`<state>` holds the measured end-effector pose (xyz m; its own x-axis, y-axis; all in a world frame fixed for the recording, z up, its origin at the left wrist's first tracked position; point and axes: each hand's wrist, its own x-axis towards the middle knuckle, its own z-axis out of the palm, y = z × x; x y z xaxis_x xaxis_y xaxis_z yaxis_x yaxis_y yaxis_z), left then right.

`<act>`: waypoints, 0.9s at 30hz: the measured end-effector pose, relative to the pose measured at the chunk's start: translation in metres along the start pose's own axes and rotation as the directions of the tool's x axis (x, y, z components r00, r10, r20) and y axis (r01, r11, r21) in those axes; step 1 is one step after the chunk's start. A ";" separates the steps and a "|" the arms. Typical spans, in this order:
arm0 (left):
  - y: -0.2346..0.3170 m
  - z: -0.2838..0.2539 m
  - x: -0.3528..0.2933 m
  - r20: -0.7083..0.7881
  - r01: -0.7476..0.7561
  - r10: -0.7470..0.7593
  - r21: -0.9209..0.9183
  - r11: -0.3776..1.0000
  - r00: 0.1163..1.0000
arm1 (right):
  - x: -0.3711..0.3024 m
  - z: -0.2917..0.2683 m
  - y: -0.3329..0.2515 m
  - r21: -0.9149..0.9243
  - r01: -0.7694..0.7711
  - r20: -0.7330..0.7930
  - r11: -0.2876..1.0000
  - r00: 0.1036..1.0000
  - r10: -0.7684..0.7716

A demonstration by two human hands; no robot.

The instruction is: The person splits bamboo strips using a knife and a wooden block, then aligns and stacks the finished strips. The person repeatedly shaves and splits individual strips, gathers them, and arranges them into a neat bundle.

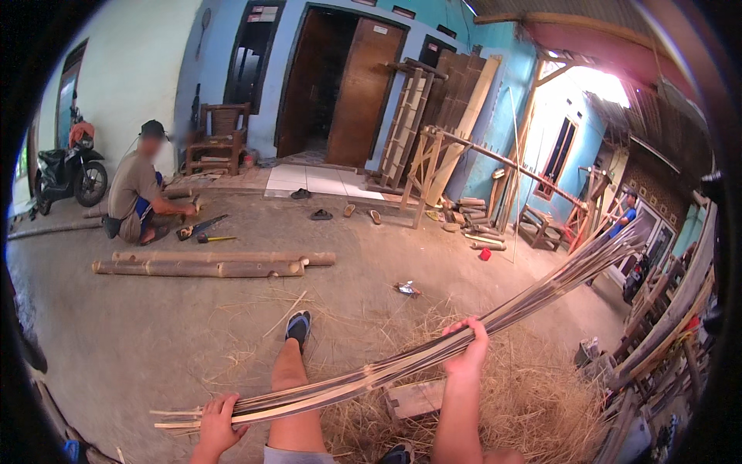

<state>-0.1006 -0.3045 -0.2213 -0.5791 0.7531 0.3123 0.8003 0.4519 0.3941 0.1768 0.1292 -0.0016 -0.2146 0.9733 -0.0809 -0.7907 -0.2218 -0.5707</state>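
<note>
A long bundle of thin bamboo strips (pixel 340 390), some pale and some dark, lies across in front of me. It slants from the lower left up to the far right, where its ends fan out. My left hand (pixel 221 421) is closed round the bundle near its left end, with a few pale tips sticking out past it. Farther along, my right hand (pixel 468 348) grips it from below, fingers curled over the strips. Under the bundle, between my legs, stands a small wooden block or stool (pixel 416 400).
Bamboo shavings (pixel 533 387) cover the ground around my right arm. Two bamboo poles (pixel 201 267) lie ahead to the left. Beyond them a person (pixel 139 185) squats beside a saw (pixel 202 226). A bamboo rack (pixel 495 158) and stacked wood (pixel 668 309) stand to the right.
</note>
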 end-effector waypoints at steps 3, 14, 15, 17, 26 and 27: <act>-0.008 0.008 0.004 0.194 0.103 -0.103 0.007 0.995 0.976 | 0.011 -0.033 0.015 -0.003 -0.065 -0.050 0.998 0.997 0.065; -0.019 -0.011 0.012 0.295 0.191 -0.240 0.187 0.964 0.925 | 0.033 -0.077 0.052 0.103 -0.154 -0.260 0.983 0.949 0.176; -0.021 -0.011 0.014 0.361 0.214 -0.286 0.226 0.950 0.888 | 0.035 -0.079 0.054 0.089 -0.151 -0.331 0.985 0.928 0.172; -0.029 -0.013 0.019 0.399 0.163 -0.250 0.240 0.957 0.882 | 0.038 -0.084 0.058 0.077 -0.211 -0.240 0.974 0.945 0.224; -0.078 -0.013 0.031 0.645 0.128 -0.076 -0.033 0.991 0.761 | 0.036 -0.096 0.081 -0.030 -0.154 0.059 0.988 0.986 0.156; -0.078 -0.013 0.029 0.665 0.149 -0.098 -0.020 0.989 0.740 | 0.035 -0.096 0.084 0.053 -0.139 0.076 0.989 0.988 0.135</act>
<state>-0.1823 -0.3241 -0.2313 -0.4032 0.8313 -0.3825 0.7017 0.5492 0.4539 0.1575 0.1506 -0.1306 -0.3622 0.9273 -0.0950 -0.7825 -0.3578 -0.5096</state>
